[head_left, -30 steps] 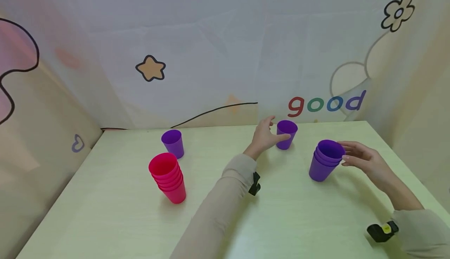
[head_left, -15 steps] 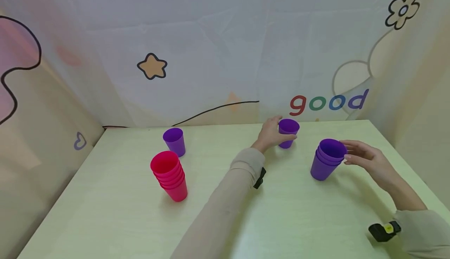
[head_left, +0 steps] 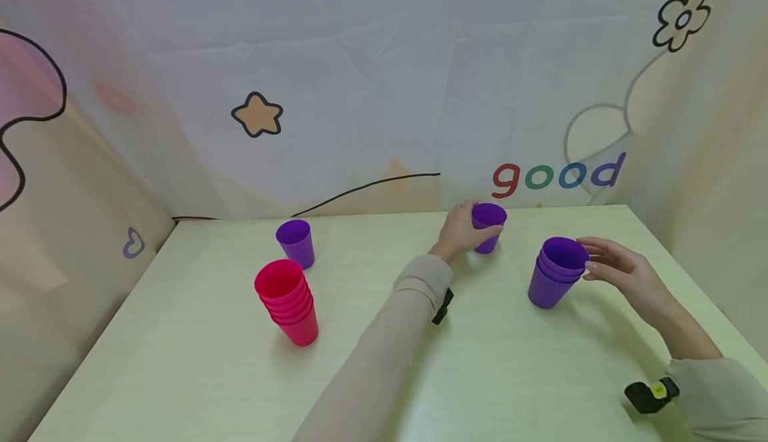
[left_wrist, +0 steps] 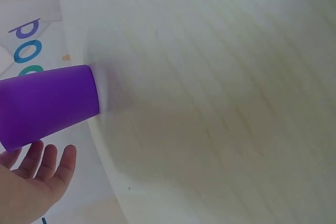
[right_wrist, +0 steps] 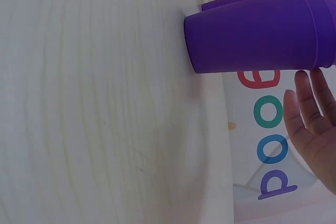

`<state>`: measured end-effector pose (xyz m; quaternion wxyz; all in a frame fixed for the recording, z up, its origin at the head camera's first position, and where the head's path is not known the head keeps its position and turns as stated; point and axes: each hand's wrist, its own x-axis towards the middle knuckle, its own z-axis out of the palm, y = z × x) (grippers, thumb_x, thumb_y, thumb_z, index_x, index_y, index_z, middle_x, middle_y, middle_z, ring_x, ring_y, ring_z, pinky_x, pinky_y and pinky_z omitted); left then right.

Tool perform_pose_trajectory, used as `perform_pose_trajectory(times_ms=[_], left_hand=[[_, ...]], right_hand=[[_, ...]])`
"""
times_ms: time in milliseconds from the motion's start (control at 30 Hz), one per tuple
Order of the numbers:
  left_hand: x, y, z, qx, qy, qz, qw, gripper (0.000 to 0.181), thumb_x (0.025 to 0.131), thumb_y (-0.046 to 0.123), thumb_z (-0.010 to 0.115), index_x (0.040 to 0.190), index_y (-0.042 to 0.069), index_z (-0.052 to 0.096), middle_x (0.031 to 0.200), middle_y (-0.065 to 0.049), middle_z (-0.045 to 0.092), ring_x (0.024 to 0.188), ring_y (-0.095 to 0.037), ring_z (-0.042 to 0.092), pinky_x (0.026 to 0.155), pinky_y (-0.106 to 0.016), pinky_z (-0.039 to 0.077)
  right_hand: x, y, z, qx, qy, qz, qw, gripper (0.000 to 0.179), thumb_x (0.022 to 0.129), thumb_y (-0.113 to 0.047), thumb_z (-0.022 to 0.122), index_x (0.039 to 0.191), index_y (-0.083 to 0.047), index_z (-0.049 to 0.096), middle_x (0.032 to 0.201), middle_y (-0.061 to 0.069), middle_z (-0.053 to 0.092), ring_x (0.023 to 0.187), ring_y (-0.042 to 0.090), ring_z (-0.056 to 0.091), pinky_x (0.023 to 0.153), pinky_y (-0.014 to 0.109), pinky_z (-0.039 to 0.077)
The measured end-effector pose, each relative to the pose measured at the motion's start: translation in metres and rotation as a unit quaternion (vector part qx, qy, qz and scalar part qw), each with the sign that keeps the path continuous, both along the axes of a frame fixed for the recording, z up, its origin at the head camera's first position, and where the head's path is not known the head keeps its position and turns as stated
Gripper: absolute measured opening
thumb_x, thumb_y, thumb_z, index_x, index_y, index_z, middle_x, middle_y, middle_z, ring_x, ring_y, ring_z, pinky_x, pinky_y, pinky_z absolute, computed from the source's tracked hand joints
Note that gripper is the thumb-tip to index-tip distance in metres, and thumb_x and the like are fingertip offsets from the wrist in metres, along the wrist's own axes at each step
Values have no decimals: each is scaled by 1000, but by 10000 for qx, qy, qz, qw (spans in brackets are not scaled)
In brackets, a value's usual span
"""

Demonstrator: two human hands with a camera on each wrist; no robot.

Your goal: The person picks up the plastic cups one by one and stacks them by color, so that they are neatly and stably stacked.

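Note:
Near the back edge, my left hand (head_left: 461,232) is at a single purple cup (head_left: 493,219), its thumb across the front and its other fingers at the far side. In the left wrist view, a fingertip meets the wall of this cup (left_wrist: 50,100), whose base stands on the table. To the right, a nested stack of purple cups (head_left: 547,290) stands upright. My right hand (head_left: 627,275) touches its rim with loosely extended fingers, the thumb in front. In the right wrist view, fingertips (right_wrist: 302,77) lie right at the rim of the stack (right_wrist: 247,40).
At the left of the table (head_left: 198,362) stand a nested stack of pinkish-red cups (head_left: 300,329) and, just behind it, one purple cup (head_left: 300,249). A printed cloth backdrop (head_left: 336,115) rises behind the table's far edge.
My left hand has moved right and closed in on the single purple cup, its thumb now lying across it. My right hand and the cups have stayed in place.

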<state>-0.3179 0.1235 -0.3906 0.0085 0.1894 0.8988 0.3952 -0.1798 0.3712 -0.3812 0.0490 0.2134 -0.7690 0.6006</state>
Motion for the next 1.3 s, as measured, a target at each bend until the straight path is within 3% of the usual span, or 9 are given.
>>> perform_pose_trajectory(times_ms=[300,467,700,900,1300], left_hand=[[-3,-3,-3,421,-112,15,9990,66,78,42,69,129,7,43,120,-6,52,109,-17,49,88,-27,43],[-1,-7,-1,613,-83,-202,9979,63,77,41,70,125,7,47,113,-3,55,101,-14,51,83,-23,43],[11,-15,6,874,153,-520,9947,56,76,39,71,118,9,51,103,2,55,94,-11,49,77,-23,42],[16,-19,6,1177,221,-527,9914,51,76,37,72,116,12,52,98,5,55,90,-10,49,73,-21,42],[28,-26,19,1688,97,-782,9825,46,78,31,71,115,11,53,95,5,56,88,-9,48,70,-22,43]], right_hand=[[1,0,0,12,-69,-44,10000,39,93,4,43,129,-9,48,114,-12,57,94,2,59,75,17,49],[2,2,-1,0,-104,-48,9999,38,93,3,43,130,-8,46,115,-12,57,94,3,59,75,18,48],[3,4,-4,-245,-107,65,9996,38,94,4,40,130,-8,47,114,-10,58,93,4,59,74,18,49],[-1,2,-9,-836,-160,431,9954,41,93,9,37,129,-8,48,115,-5,58,96,6,59,76,19,49],[1,-1,-8,-882,-258,362,9951,41,94,7,37,127,-12,49,114,-7,58,95,5,59,76,18,49]])
